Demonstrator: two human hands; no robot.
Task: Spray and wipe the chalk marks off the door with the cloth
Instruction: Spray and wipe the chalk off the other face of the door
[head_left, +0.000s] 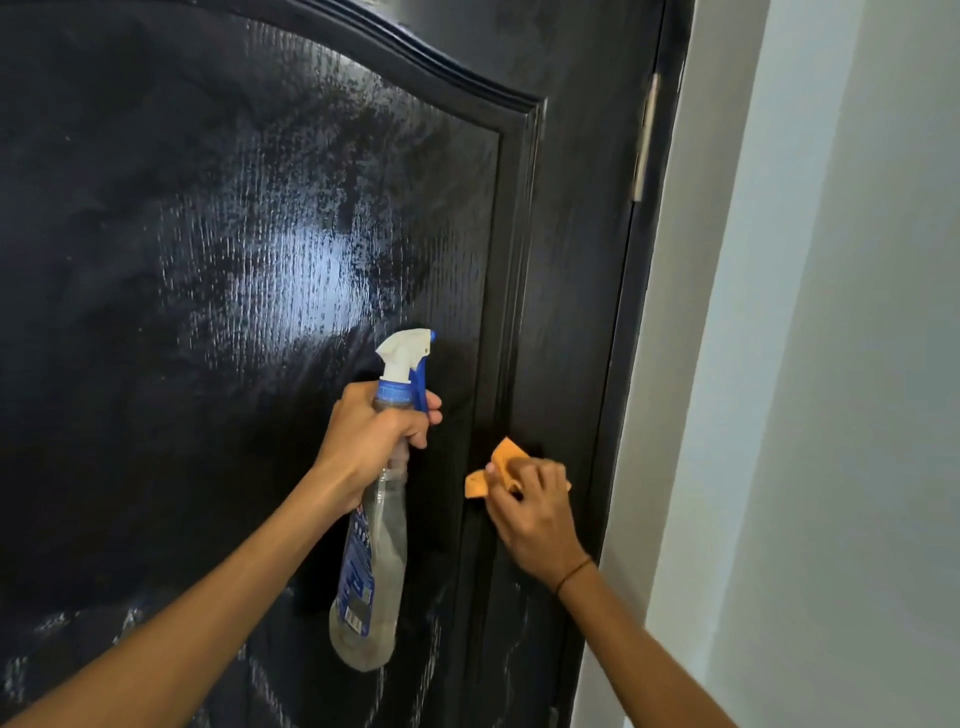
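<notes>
While the right hand presses the orange cloth on the door near its right edge, faint chalk marks lie just below; the left hand grips the upright spray bottle.

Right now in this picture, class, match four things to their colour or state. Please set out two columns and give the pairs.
Things:
1. clear plastic spray bottle
2. folded cloth
3. wooden door
4. wall

Descriptions:
A. pale, right of the frame
B. orange, pressed to the door by the right hand
C. black, glossy
D. gripped at the neck by the left hand

Pairs: 1-D, 2-B, 3-C, 4-A
</notes>
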